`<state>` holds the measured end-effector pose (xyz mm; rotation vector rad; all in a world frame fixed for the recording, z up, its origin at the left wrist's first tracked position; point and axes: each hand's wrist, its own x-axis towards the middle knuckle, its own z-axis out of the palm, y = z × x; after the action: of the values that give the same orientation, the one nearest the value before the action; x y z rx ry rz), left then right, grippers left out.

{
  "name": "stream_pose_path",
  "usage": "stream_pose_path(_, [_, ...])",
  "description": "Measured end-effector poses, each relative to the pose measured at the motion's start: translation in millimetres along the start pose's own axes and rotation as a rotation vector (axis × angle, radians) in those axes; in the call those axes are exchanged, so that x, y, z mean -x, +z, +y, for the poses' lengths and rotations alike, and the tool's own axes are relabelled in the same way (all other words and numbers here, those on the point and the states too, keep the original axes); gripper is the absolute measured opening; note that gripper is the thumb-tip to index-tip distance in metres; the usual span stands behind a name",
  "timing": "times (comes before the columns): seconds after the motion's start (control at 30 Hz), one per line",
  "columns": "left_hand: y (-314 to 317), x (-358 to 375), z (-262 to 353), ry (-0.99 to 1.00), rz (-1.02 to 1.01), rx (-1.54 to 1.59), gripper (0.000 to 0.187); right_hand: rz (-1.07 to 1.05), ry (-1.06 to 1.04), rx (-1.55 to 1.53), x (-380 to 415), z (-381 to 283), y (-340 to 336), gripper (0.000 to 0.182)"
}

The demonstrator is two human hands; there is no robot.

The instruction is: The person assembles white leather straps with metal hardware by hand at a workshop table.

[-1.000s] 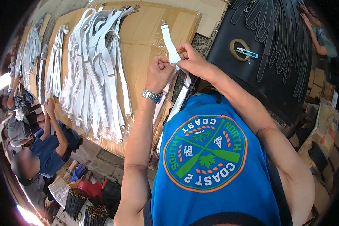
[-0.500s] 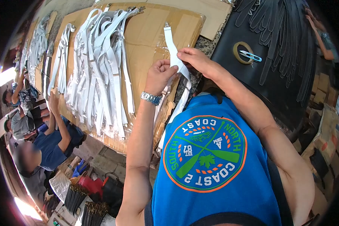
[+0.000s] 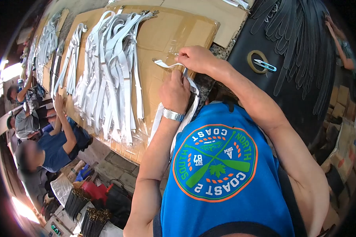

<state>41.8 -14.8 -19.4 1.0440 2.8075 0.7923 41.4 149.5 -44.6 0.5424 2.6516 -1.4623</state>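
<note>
1. White strap (image 3: 168, 64) held above cardboard sheet (image 3: 178, 27), folded over; loose tail hanging past tabletop edge.
2. Right hand (image 3: 197, 59) grip pinching the fold; left hand (image 3: 175, 91) grip closed on strap below.
3. Best kept taut, edges aligned.
4. Strap pile (image 3: 110, 71) near left; tape roll (image 3: 258, 61) and snips (image 3: 265, 65) right. Bare cardboard ahead.

A workshop: heaped white straps (image 3: 106, 67) on cardboard-covered tables (image 3: 162, 35), seated workers (image 3: 51, 146).
</note>
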Motion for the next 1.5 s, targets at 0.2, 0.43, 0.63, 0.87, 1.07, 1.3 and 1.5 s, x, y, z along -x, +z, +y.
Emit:
stream_pose_path(0.2, [-2.2,3.4,-2.4,0.019,0.041,0.016,0.019,-0.165,0.001,0.149,10.4,-15.5,-11.7,0.041])
stream_pose_path(0.43, [-38.0,11.7,-5.2,-0.322,-0.197,0.581,0.038,0.027,-0.181,-0.138,43.2,-9.6,-30.4,0.029])
stream_pose_path(0.63, [-12.3,-2.7,-44.2,-0.317,-0.345,1.139,0.043,-0.138,0.065,-0.841,65.3,-17.3,-40.5,0.04])
stream_pose_path(0.87, [-40.6,-14.1,-33.4,-0.33,-0.606,1.194,0.032,-0.102,0.096,-1.156,64.5,-1.9,-36.1,0.041])
stream_pose_path(1.07, [-43.8,-13.7,-28.3,-0.372,-0.556,1.12,0.025,-0.063,0.131,-1.088,65.7,-2.9,-32.3,0.04])
stream_pose_path(1.3, [-41.0,-12.2,-30.6,-0.47,-0.537,1.136,0.021,-0.048,0.045,-0.798,65.1,-8.0,-26.9,0.044])
stream_pose_path(1.5, [-37.7,-11.0,-36.5,-0.495,-0.562,1.156,0.042,-0.141,0.108,-0.901,56.3,-6.7,-26.5,0.031])
